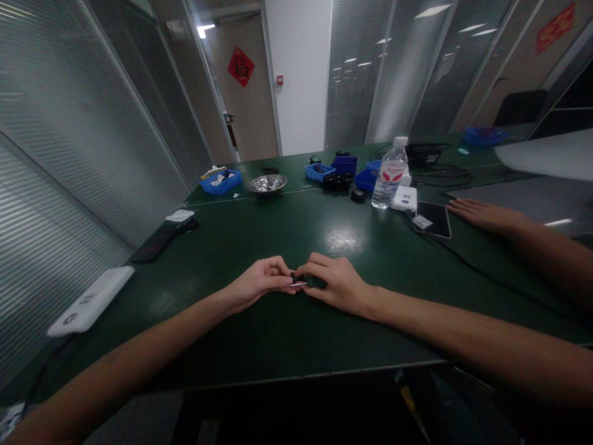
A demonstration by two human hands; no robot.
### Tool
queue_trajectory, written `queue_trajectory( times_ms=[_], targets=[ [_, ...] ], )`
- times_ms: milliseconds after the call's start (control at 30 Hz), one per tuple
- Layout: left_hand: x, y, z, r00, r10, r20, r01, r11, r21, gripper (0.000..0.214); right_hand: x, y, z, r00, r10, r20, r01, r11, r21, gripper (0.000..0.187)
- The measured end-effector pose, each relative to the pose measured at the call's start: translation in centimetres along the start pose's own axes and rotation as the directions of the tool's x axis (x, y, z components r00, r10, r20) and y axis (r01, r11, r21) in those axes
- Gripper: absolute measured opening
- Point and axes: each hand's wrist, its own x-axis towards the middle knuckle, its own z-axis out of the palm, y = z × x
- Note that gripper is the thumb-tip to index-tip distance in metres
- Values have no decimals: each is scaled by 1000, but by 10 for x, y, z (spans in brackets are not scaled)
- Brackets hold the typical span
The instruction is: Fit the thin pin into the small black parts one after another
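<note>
Nearest come the forearms (440, 318), elbows out of frame. The left grip (252, 285) pinches a small dark piece (295, 276) and a thin white strip (299, 284) over the bench (231, 235); the right grip (341, 285) meets them by the fingertips — pinching or merely steadying, I cannot tell — probably because such small parts need both hands. Fingers hide their shape. A metal bowl (267, 185) and water bottle (389, 176) stand well apart, presumably leaving room; another person's forearm (546, 238) is cut off at right.
</note>
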Motion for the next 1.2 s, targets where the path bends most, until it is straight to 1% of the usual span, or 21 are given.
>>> queue_trajectory(
  times_ms=[167, 333, 400, 500, 600, 733, 800, 833, 900, 967, 1000, 1033, 1067, 1100, 1133, 1200],
  targets=[
    [0, 0, 0, 1000, 8, 2, -8, 1000, -5, 27, 0, 1, 1, 1000, -12, 5, 12, 1000, -2, 25],
    [1, 0, 1, 1000, 23, 11, -23, 1000, -3, 32, 0, 2, 1, 1000, -23, -6, 23, 1000, -8, 24],
    [2, -1, 1, 999, 50, -9, -50, 999, 6, 32, 0, 2, 1, 1000, -24, -2, 24, 1000, -4, 23],
    [2, -4, -2, 994, 86, -68, -85, 996, 24, 28, 0, 2, 0, 1000, -11, -1, 11, 1000, -6, 25],
    [4, -6, -6, 990, 96, -107, -94, 995, 23, 25, 1, 2, -1, 1000, -1, -5, 1, 1000, 0, 24],
    [7, -7, -19, 986, 98, -136, -95, 995, 30, 32, 0, 5, -3, 1000, 18, -16, -18, 1000, 10, 20],
    [10, -5, -33, 973, 134, -188, -127, 991, 45, 33, 0, 7, -4, 999, 29, -15, -28, 1000, 11, 19],
    [12, -4, -44, 961, 157, -226, -149, 987, 54, 32, -1, 8, -5, 999, 34, -11, -33, 999, 13, 19],
    [15, 1, -71, 924, 201, -327, -184, 980, 80, 32, -2, 9, -6, 999, 44, -4, -44, 999, 20, 19],
    [16, 8, -103, 861, 226, -456, -206, 974, 95, 33, -3, 10, -7, 998, 55, -6, -54, 998, 21, 19],
    [16, 11, -121, 815, 244, -525, -227, 969, 98, 33, -3, 11, -8, 998, 58, -8, -58, 998, 21, 19],
    [15, 15, -139, 751, 264, -606, -257, 961, 100, 31, -3, 11, -8, 998, 61, -10, -60, 998, 21, 19],
    [13, 19, -156, 670, 286, -685, -293, 950, 110, 30, -3, 11, -8, 998, 61, -10, -61, 998, 22, 18],
    [10, 22, -172, 613, 301, -730, -314, 941, 124, 29, -3, 10, -9, 998, 61, -9, -60, 998, 24, 18],
    [6, 25, -187, 570, 309, -762, -327, 935, 134, 26, -3, 10, -9, 998, 60, -5, -60, 998, 25, 18],
    [-3, 29, -213, 462, 318, -828, -352, 923, 158, 22, -2, 10, -9, 998, 64, 0, -64, 998, 26, 18]
  ],
)
